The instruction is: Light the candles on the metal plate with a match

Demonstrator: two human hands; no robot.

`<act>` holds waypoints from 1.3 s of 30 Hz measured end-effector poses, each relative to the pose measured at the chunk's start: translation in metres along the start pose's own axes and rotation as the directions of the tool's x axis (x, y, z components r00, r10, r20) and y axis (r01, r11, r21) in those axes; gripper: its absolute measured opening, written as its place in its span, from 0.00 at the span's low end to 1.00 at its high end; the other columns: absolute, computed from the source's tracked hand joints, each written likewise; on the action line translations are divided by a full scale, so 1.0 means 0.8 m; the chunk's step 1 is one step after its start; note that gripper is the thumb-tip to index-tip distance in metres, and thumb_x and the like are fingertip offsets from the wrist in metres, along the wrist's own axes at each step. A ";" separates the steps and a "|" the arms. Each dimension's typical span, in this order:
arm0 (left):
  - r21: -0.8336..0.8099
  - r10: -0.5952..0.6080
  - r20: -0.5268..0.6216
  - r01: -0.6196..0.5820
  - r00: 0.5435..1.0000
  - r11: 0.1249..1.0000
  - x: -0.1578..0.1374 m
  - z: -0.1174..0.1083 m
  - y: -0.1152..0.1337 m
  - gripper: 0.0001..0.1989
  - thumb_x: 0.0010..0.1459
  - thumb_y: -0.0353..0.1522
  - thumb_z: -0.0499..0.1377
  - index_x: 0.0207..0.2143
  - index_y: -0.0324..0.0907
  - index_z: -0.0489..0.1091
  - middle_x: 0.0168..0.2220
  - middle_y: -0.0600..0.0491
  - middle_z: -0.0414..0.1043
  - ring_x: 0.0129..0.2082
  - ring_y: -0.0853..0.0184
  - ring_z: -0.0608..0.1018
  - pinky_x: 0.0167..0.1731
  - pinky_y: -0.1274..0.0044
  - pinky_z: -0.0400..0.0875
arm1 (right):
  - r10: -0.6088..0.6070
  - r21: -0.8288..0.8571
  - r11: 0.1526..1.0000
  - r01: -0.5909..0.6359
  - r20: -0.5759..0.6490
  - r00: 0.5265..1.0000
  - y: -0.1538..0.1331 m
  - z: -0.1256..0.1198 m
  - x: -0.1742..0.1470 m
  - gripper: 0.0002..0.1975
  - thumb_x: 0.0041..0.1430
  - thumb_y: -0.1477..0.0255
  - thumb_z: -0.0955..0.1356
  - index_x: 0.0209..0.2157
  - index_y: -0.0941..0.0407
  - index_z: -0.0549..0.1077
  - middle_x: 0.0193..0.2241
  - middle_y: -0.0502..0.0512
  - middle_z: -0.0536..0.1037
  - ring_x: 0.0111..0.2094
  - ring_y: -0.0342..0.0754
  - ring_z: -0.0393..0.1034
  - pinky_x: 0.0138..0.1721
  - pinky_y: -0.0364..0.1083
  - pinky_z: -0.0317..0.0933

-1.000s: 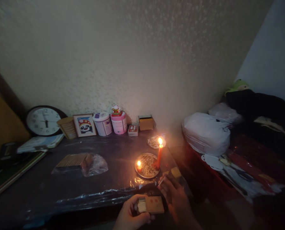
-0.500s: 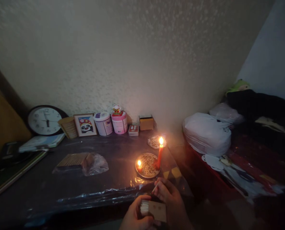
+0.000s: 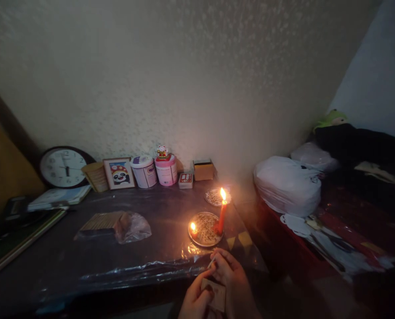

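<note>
While left fingers (image 3: 198, 282) grip a matchbox (image 3: 219, 293), right fingers (image 3: 224, 263) pinch a partly hidden matchstick (image 3: 211, 263).

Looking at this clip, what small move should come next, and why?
Probably the right hand should strike its match along the matchbox: no flame shows on the match, and the left hand holds the matchbox close by.

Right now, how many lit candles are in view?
2. A tall, thin red candle stands at the right side of a round, shiny-rimmed plate; a short, reddish candle stub burns at that plate's left side. Others may be hidden.
</note>
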State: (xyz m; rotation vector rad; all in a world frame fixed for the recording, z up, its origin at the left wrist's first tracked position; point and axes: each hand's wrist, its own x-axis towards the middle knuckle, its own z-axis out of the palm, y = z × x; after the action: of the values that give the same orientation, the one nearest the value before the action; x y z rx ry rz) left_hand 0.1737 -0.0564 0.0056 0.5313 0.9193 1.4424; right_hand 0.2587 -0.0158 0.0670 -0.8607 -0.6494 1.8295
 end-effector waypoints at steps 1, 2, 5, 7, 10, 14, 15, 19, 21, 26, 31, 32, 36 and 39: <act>-0.012 0.011 -0.037 -0.012 0.999 1.000 0.001 -0.002 0.002 0.22 0.41 0.30 0.65 0.42 0.37 0.72 0.37 0.45 0.80 0.36 0.59 0.79 0.37 0.72 0.69 | 0.011 0.020 1.000 -0.011 0.019 1.000 0.001 0.000 0.001 0.15 0.45 0.64 0.76 0.29 0.57 0.72 0.18 0.45 0.70 0.20 0.39 0.64 0.22 0.38 0.59; -0.015 0.039 -0.069 -0.040 0.997 0.999 0.001 -0.004 0.005 0.24 0.40 0.31 0.67 0.43 0.37 0.70 0.38 0.44 0.79 0.37 0.58 0.79 0.38 0.71 0.69 | 0.022 0.031 0.999 -0.023 0.046 0.999 0.001 -0.001 0.002 0.14 0.45 0.64 0.76 0.29 0.57 0.72 0.17 0.45 0.70 0.18 0.39 0.64 0.20 0.38 0.58; 0.002 0.110 -0.120 -0.110 0.987 0.994 0.003 -0.009 0.011 0.35 0.37 0.38 0.71 0.46 0.38 0.62 0.32 0.44 0.80 0.30 0.59 0.80 0.31 0.71 0.71 | 0.051 0.060 0.996 -0.059 0.133 0.990 0.001 -0.005 0.005 0.13 0.47 0.65 0.75 0.29 0.57 0.73 0.17 0.45 0.70 0.16 0.39 0.63 0.19 0.39 0.59; 0.057 0.125 -0.144 -0.118 0.982 0.991 0.002 -0.013 0.017 0.33 0.38 0.40 0.71 0.43 0.39 0.61 0.26 0.48 0.79 0.22 0.63 0.77 0.21 0.76 0.69 | 0.028 0.104 0.994 -0.040 0.110 0.994 -0.002 -0.010 0.006 0.12 0.45 0.68 0.77 0.30 0.58 0.74 0.22 0.46 0.73 0.20 0.38 0.65 0.24 0.39 0.63; 0.139 0.180 -0.154 -0.159 0.972 0.977 0.000 -0.018 0.031 0.24 0.43 0.43 0.69 0.37 0.40 0.64 0.21 0.55 0.74 0.15 0.71 0.71 0.13 0.81 0.61 | 0.013 0.132 0.991 -0.020 0.052 0.999 -0.008 -0.015 0.007 0.13 0.43 0.70 0.78 0.30 0.58 0.76 0.28 0.48 0.76 0.24 0.37 0.67 0.31 0.38 0.65; 0.183 0.204 -0.161 -0.173 0.966 0.968 -0.005 -0.024 0.053 0.22 0.48 0.44 0.66 0.40 0.39 0.66 0.22 0.57 0.73 0.15 0.73 0.69 0.13 0.80 0.63 | 0.094 0.112 0.988 -0.108 0.127 0.987 -0.009 -0.013 0.005 0.12 0.41 0.69 0.79 0.27 0.58 0.76 0.24 0.48 0.75 0.22 0.37 0.66 0.26 0.38 0.61; 0.179 0.196 -0.178 -0.164 0.964 0.970 -0.006 -0.025 0.057 0.23 0.48 0.44 0.66 0.41 0.38 0.67 0.24 0.56 0.74 0.16 0.72 0.69 0.14 0.80 0.63 | 0.106 0.092 0.988 -0.120 0.148 0.983 -0.007 -0.012 0.005 0.12 0.41 0.69 0.79 0.27 0.58 0.77 0.23 0.48 0.75 0.21 0.36 0.64 0.24 0.38 0.60; 0.110 0.129 -0.208 -0.108 0.970 0.988 -0.008 -0.024 0.067 0.21 0.50 0.41 0.65 0.42 0.38 0.69 0.23 0.56 0.74 0.14 0.74 0.67 0.13 0.81 0.60 | 0.117 -0.021 0.993 -0.116 0.195 0.974 0.003 -0.013 0.005 0.16 0.42 0.67 0.78 0.34 0.59 0.78 0.17 0.45 0.71 0.17 0.36 0.60 0.21 0.38 0.55; 0.053 0.094 -0.172 -0.086 0.981 0.995 -0.010 -0.022 0.069 0.19 0.51 0.39 0.64 0.42 0.38 0.70 0.20 0.58 0.72 0.14 0.75 0.66 0.14 0.82 0.59 | 0.101 -0.105 0.991 -0.078 0.242 0.965 0.005 -0.016 0.004 0.19 0.43 0.66 0.77 0.38 0.59 0.78 0.15 0.44 0.69 0.16 0.37 0.60 0.21 0.38 0.55; 0.000 0.016 -0.161 -0.016 0.987 1.000 -0.011 -0.019 0.073 0.18 0.46 0.38 0.67 0.39 0.38 0.74 0.14 0.60 0.67 0.11 0.75 0.63 0.15 0.80 0.61 | 0.071 -0.388 0.913 0.126 0.456 0.887 -0.008 -0.008 -0.010 0.17 0.51 0.71 0.72 0.45 0.57 0.76 0.22 0.47 0.75 0.24 0.42 0.68 0.28 0.42 0.60; 0.081 0.018 -0.216 -0.001 0.976 0.997 -0.011 -0.016 0.073 0.20 0.40 0.41 0.70 0.33 0.37 0.77 0.16 0.55 0.71 0.16 0.69 0.71 0.17 0.79 0.65 | 0.137 -0.468 0.865 0.180 0.566 0.813 -0.014 0.008 -0.023 0.13 0.52 0.77 0.68 0.40 0.57 0.78 0.27 0.52 0.78 0.31 0.47 0.72 0.36 0.45 0.61; 0.109 0.013 -0.223 0.011 0.975 0.994 -0.013 -0.015 0.074 0.20 0.39 0.42 0.70 0.32 0.37 0.78 0.19 0.54 0.73 0.18 0.67 0.73 0.18 0.78 0.66 | 0.137 -0.481 0.858 0.182 0.555 0.820 -0.013 0.008 -0.023 0.12 0.51 0.78 0.68 0.38 0.58 0.78 0.27 0.52 0.78 0.31 0.47 0.72 0.35 0.45 0.61; 0.176 0.054 -0.209 -0.017 0.976 0.984 -0.020 -0.011 0.078 0.22 0.45 0.47 0.65 0.35 0.38 0.78 0.30 0.49 0.79 0.27 0.64 0.77 0.28 0.75 0.71 | 0.085 -0.504 0.837 0.212 0.503 0.860 -0.011 0.001 -0.018 0.11 0.51 0.78 0.69 0.38 0.58 0.78 0.27 0.52 0.78 0.30 0.47 0.71 0.34 0.44 0.61; 0.188 0.114 -0.114 -0.091 0.987 0.978 -0.020 -0.014 0.076 0.23 0.47 0.47 0.65 0.41 0.40 0.76 0.30 0.50 0.78 0.27 0.65 0.76 0.30 0.75 0.71 | 0.085 -0.463 0.868 0.179 0.493 0.866 -0.020 0.001 -0.016 0.08 0.53 0.74 0.69 0.36 0.58 0.78 0.26 0.52 0.77 0.30 0.46 0.70 0.35 0.45 0.60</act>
State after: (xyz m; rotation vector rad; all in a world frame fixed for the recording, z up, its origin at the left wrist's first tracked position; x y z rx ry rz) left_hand 0.1301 -0.0684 0.0509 0.6380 1.1450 1.5060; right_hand 0.2705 -0.0214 0.0832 -0.6684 -1.5177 1.8755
